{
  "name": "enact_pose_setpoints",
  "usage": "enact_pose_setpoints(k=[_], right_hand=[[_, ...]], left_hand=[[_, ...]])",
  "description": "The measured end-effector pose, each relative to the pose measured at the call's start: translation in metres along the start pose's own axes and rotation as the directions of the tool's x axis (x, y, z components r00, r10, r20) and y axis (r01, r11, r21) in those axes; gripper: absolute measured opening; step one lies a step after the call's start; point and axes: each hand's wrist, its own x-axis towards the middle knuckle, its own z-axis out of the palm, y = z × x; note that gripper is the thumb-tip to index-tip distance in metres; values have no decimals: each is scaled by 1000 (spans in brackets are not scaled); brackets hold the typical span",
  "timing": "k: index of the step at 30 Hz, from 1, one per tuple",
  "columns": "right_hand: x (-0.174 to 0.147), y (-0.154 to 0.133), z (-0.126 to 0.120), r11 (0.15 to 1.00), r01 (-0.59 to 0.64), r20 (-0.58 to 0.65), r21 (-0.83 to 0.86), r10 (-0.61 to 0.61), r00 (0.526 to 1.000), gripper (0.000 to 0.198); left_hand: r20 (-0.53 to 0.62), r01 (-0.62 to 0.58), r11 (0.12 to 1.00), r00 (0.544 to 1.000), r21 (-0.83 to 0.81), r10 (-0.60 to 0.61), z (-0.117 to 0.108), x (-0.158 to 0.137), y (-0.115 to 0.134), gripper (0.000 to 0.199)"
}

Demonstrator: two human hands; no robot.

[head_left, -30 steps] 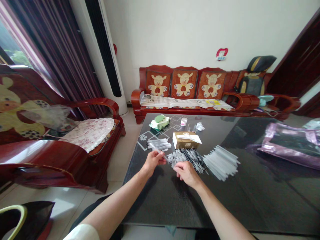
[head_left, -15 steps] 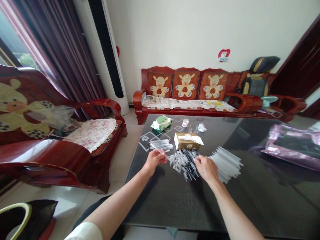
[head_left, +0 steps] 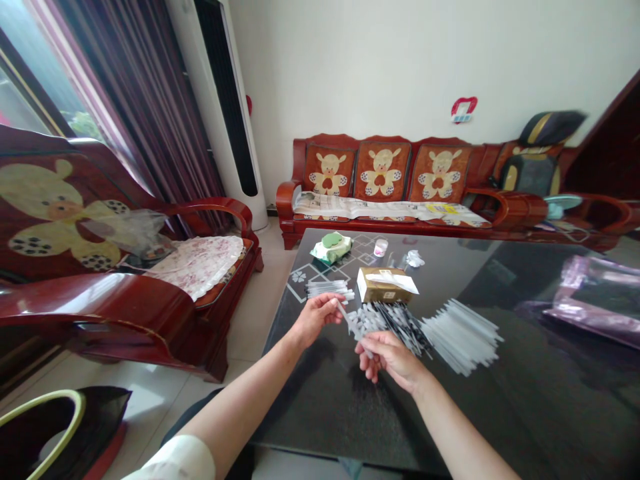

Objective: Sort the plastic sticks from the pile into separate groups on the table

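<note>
At floor level on the near left stands a bin (head_left: 79,410) with a pale green rim. Over the near part of the dark table (head_left: 325,400), both hands are engaged on one slim translucent tube (head_left: 349,321). The right hand (head_left: 387,358) pinches its near end between thumb and fingers, the other fingers curled below. The left hand (head_left: 317,317) grips the far end between thumb and fingertips. The tube slants between the hands, partly hidden by the fingers; whether it touches the items behind it cannot be determined.

Just beyond the hands lies a heap of short pale pieces (head_left: 367,317), with black rods (head_left: 400,323) against its right side. Further right, a stack of loose tubes (head_left: 463,337) lies roughly parallel. Past the left hand is a smaller row of tubes (head_left: 327,289).

Behind the heap stands a gold tissue box (head_left: 385,287), one tissue protruding. To the far right lies a purple bag (head_left: 595,303). Near the table's far edge are a green wipes pack (head_left: 333,247), a small white cup (head_left: 381,247) and a crumpled tissue (head_left: 414,259). Beyond the table, a red-brown sofa (head_left: 289,195) carries newspaper (head_left: 360,208) on its seat.
</note>
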Motion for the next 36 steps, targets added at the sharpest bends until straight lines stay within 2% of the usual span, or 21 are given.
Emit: enact_pose_setpoints(k=[3, 7, 10, 13, 15, 17, 19, 20, 22, 23, 24, 25, 27, 29, 31, 33, 34, 36], right_hand=[[2, 1, 4, 997, -8, 60, 71, 4, 998, 40], [6, 6, 11, 992, -4, 69, 124, -5, 998, 43], [7, 9, 11, 990, -24, 72, 136, 15, 997, 39], [6, 6, 11, 998, -16, 24, 54, 14, 1000, 36], [6, 3, 12, 991, 51, -56, -127, -59, 997, 37], [5, 0, 13, 906, 152, -121, -394, -215, 969, 38], [5, -2, 16, 717, 213, -135, -664, -395, 909, 38], [4, -2, 17, 606, 205, -132, -769, -464, 876, 38], [3, -2, 20, 425, 140, -134, -894, -553, 822, 36], [3, -2, 20, 381, 108, -144, -918, -576, 804, 35], [3, -1, 20, 373, 95, -155, -923, -586, 796, 35], [3, 1, 20, 403, 103, -166, -910, -579, 798, 36], [5, 3, 18, 568, 148, -193, -809, -496, 847, 39], [7, 6, 15, 798, 147, -206, -585, -322, 924, 43], [8, 8, 13, 941, 80, -143, -330, -134, 981, 49], [9, 8, 12, 980, 22, -52, -197, -33, 998, 51], [10, 8, 11, 981, 18, -33, -194, -25, 999, 50], [12, 7, 11, 941, 83, -73, -328, -112, 991, 45]], left_hand=[[69, 2, 997, 998, 72, -7, 1, -1, 3, 34], [192, -3, 975, 981, 224, -41, 11, -7, -2, 39], [202, -22, 940, 978, 341, -50, 13, -8, -4, 38], [150, -17, 909, 987, 416, -50, 11, -7, -2, 37], [105, -17, 896, 994, 443, -33, 10, -6, -3, 37], [57, -10, 894, 998, 448, -17, 10, -6, -5, 35], [8, 8, 903, 1000, 430, -12, 12, -5, -9, 33], [-17, 20, 910, 1000, 414, -14, 13, -5, -11, 32], [-66, 46, 925, 998, 376, -22, 16, -5, -13, 31], [-86, 54, 931, 996, 361, -25, 17, -5, -13, 30], [-99, 57, 935, 995, 351, -24, 18, -5, -13, 31], [-101, 56, 937, 995, 345, -23, 18, -5, -13, 31], [-68, 46, 940, 997, 337, -24, 18, -5, -12, 34], [-4, 32, 944, 999, 328, -32, 16, -5, -10, 37], [56, 21, 946, 998, 322, -41, 13, -5, -9, 38], [80, 19, 945, 996, 326, -47, 12, -4, -9, 39], [73, 23, 944, 996, 330, -50, 12, -3, -10, 39], [24, 45, 942, 998, 333, -56, 11, -1, -12, 37]])
